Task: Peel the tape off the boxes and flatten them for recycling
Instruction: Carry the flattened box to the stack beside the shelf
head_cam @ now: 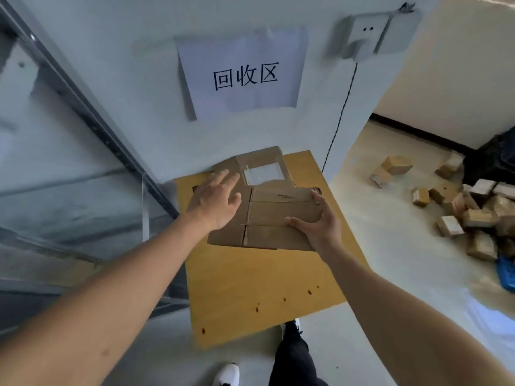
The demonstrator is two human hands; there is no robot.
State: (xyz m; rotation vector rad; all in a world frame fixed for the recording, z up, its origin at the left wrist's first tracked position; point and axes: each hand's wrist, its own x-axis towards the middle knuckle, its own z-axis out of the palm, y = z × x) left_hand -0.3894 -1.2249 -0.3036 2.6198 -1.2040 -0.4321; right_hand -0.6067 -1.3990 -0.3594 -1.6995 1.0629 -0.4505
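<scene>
The board [259, 277] lies under both hands, against the wall. On it rests the flattened box [267, 215], a white label at its far end. The left hand [216, 200] presses flat on it, fingers straight, holding nothing. The right hand [316, 224] grips its near-right edge, thumb on top. Placing well likely means squaring the box, then pressing the creases down. The unflattened boxes [468, 210] lie well right of the right hand.

— Any room to reach in?
— The near half of the wooden board [259, 277] is bare. At its far edge, the flattened box [267, 215] lies against the wall [133, 112]; a metal rack [69, 151] crowds the left edge.
</scene>
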